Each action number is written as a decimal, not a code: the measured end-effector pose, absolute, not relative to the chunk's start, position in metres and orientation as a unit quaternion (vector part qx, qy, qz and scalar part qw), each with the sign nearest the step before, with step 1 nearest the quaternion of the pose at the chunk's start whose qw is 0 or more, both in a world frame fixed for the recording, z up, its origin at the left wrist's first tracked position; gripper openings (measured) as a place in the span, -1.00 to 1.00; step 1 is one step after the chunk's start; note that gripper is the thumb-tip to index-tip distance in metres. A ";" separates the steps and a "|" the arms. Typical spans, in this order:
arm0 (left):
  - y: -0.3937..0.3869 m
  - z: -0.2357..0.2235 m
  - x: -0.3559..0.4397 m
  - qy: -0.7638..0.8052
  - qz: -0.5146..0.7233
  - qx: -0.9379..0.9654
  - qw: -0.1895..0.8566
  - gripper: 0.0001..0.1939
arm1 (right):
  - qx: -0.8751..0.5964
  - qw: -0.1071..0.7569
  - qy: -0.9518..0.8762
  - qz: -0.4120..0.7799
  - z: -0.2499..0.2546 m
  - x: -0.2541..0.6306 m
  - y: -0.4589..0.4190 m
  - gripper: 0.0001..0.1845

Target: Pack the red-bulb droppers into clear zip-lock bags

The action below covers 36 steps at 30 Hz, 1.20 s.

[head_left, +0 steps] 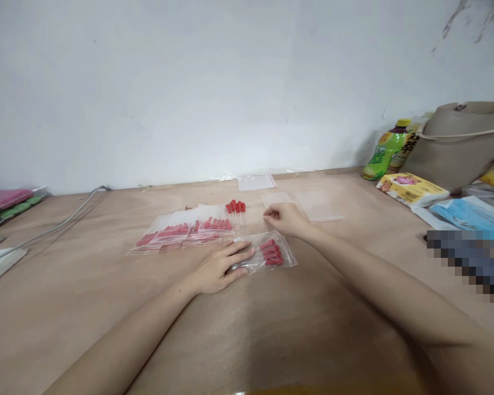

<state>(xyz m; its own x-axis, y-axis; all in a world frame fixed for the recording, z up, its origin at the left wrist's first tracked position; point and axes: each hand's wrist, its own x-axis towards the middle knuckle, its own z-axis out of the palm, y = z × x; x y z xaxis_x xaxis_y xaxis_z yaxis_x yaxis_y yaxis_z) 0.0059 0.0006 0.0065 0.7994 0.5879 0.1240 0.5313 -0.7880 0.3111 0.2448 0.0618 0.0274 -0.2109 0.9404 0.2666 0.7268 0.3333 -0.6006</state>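
My left hand [222,266] lies with its fingers spread on the left part of a clear plastic bag [288,258]. Inside that bag, at its right end, are several red rubber-looking pieces [272,252]. Above the bag hovers my right hand [287,218], thumb and fingers pinched together; whether anything is between them is hidden. A small fan of thin stems with red heads [236,207], like droppers, lies between the hands and farther off. To their left, a row of overlapping zip bags [173,230] holds more red-headed pieces.
Flat clear bags [319,206] lie beyond my right hand, and a stack [255,182] rests by the wall. At right are a green bottle [385,151], a yellow tissue pack [414,189], a beige bag [461,148] and a blue packet [469,216]. A grey cable [72,219] crosses the left.
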 end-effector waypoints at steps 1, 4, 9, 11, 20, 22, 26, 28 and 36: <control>0.001 0.007 0.006 0.295 0.106 0.941 0.129 -0.55 | -0.567 0.286 -0.751 0.182 0.028 0.234 0.072 -0.83; 0.001 0.008 0.007 0.290 0.101 0.944 0.122 -0.54 | -0.590 0.279 -0.731 0.198 0.024 0.204 0.105 -0.64; 0.000 0.009 0.008 0.290 0.094 0.945 0.115 -0.54 | -0.615 0.274 -0.699 0.238 0.008 0.183 0.141 -0.62; 0.000 0.009 0.008 0.292 0.090 0.945 0.113 -0.54 | -0.628 0.278 -0.681 0.255 0.003 0.181 0.146 -0.70; 0.001 0.008 0.007 0.292 0.092 0.945 0.113 -0.55 | -0.619 0.359 -0.617 0.327 0.020 0.197 0.131 -0.78; 0.001 0.007 0.007 0.295 0.098 0.944 0.114 -0.53 | -0.603 0.426 -0.599 0.312 0.025 0.219 0.115 -0.71; 0.000 0.005 0.008 0.309 0.115 0.937 0.115 -0.47 | -0.523 0.630 -0.506 0.271 0.017 0.273 0.073 -0.64; 0.001 0.005 0.008 0.303 0.115 0.939 0.116 -0.52 | -0.525 0.644 -0.480 0.281 0.005 0.293 0.054 -0.64; 0.003 0.008 0.007 0.302 0.114 0.936 0.139 -0.58 | -0.499 0.649 -0.429 0.382 -0.020 0.294 0.028 -0.49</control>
